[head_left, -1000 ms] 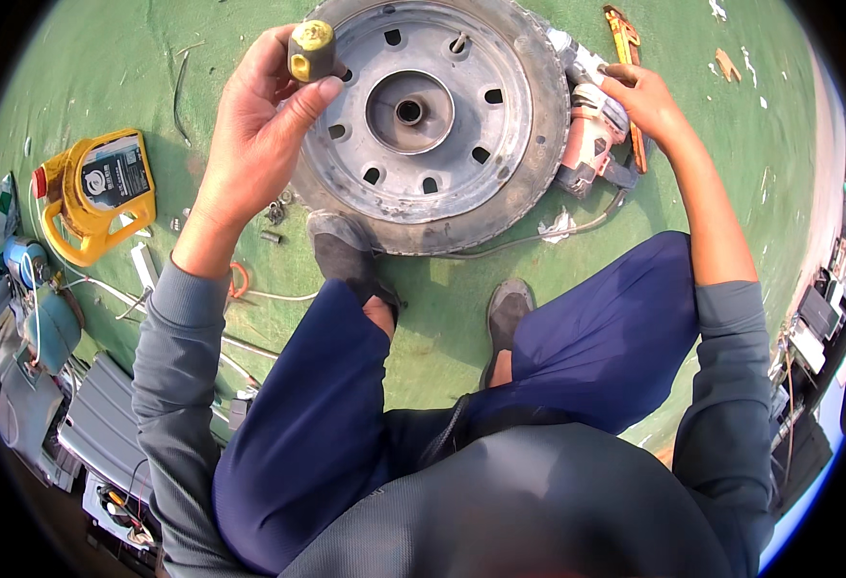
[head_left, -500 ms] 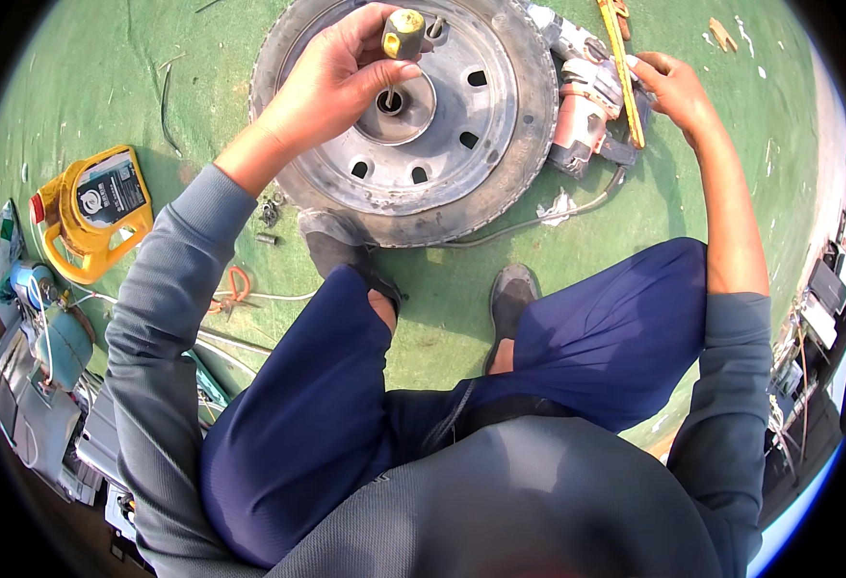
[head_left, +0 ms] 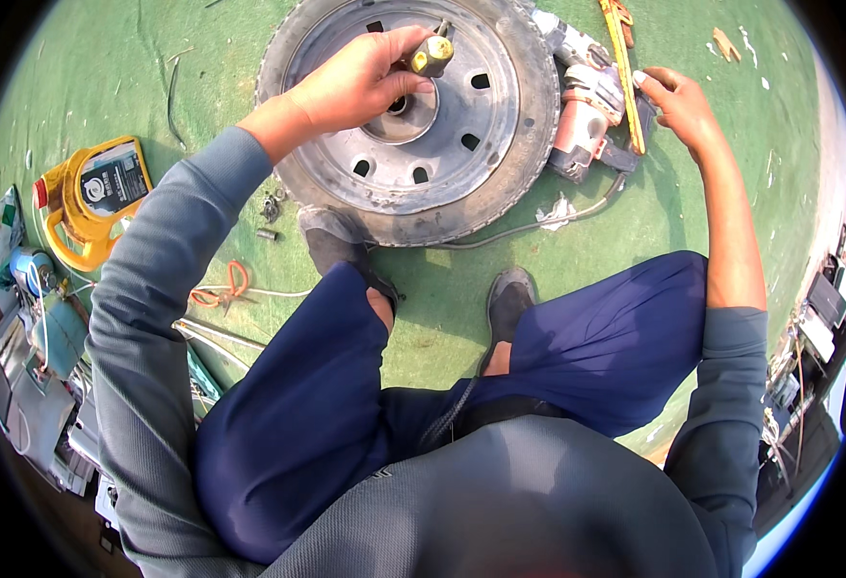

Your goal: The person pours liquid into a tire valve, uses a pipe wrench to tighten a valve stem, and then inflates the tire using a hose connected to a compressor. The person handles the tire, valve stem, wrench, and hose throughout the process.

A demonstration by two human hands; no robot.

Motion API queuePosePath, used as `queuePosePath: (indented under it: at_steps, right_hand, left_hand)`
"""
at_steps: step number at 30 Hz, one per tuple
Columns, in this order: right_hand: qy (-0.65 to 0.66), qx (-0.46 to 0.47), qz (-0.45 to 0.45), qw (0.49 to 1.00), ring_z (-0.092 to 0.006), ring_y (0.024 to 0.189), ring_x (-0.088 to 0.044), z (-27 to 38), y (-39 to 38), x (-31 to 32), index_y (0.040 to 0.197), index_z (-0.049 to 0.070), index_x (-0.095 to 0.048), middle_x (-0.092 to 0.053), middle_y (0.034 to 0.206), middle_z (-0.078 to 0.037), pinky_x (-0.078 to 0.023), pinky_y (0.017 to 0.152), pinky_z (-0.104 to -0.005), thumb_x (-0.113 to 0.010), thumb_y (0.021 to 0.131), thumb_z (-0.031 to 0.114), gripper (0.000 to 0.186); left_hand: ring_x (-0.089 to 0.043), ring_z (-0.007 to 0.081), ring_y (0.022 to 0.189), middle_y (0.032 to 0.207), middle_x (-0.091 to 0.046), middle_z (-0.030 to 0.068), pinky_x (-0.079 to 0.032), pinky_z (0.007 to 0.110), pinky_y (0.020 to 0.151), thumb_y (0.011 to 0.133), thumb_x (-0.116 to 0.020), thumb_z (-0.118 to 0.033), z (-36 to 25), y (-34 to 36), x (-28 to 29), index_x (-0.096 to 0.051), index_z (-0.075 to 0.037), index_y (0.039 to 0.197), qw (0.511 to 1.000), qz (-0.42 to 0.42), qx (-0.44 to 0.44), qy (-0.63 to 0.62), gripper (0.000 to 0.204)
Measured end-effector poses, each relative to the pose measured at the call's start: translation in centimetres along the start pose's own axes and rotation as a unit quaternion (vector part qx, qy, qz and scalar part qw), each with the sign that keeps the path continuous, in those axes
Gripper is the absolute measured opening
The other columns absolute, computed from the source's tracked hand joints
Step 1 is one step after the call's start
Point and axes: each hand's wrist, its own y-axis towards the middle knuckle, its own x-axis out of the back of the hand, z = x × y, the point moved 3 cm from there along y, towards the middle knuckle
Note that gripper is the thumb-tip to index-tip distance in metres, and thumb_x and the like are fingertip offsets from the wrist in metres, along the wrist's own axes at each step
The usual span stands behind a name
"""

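Moved since half a second ago: left hand [head_left: 351, 85] with yellow-and-black handle [head_left: 431, 57], slightly rightward; I log its fingers clamped on that handle, above the wheel [head_left: 442, 199]; right hand [head_left: 688, 106] beside the orange bar [head_left: 625, 77] and pink power tool [head_left: 582, 125], fingers bent; I cannot tell whether they grip anything; one yellow jug [head_left: 95, 214], red cap [head_left: 39, 194], contents hidden from me; its dark label [head_left: 115, 181] bears a white round emblem and pale print.

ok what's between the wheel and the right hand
In the head view, a reddish power tool lies there, then a long yellow-orange tool nearer the right hand.
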Motion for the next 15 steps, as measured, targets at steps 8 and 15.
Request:
queuePosePath:
  at_steps: [8,15]
  right_hand:
    - [-0.177,-0.037,-0.112,0.977,-0.0411,0.128,-0.061,-3.5,4.4,-4.2,0.139,-0.007,-0.055,-0.062,0.135,-0.031,-0.048,0.108,-0.0460,-0.067,0.089,0.037,0.067]
    - [-0.063,-0.142,-0.146,0.977,-0.0383,0.087,-0.074,-4.1,5.6,-3.9,0.115,-0.003,-0.065,-0.073,0.101,-0.026,-0.058,0.075,-0.0504,-0.065,0.091,0.028,0.039]
  left_hand:
    - [-0.063,0.0402,0.101,0.104,-0.062,0.0191,-0.050,0.045,0.090,0.096,-0.066,-0.009,-1.8,-0.1,-2.0,-0.050,-0.004,0.120,0.980,-0.112,-0.031,0.162,0.030]
    - [-0.057,0.0440,0.102,0.105,-0.059,0.0201,-0.047,0.049,0.088,0.091,-0.070,-0.007,-2.0,0.2,-2.8,-0.051,-0.003,0.116,0.973,-0.160,-0.005,0.168,0.032]
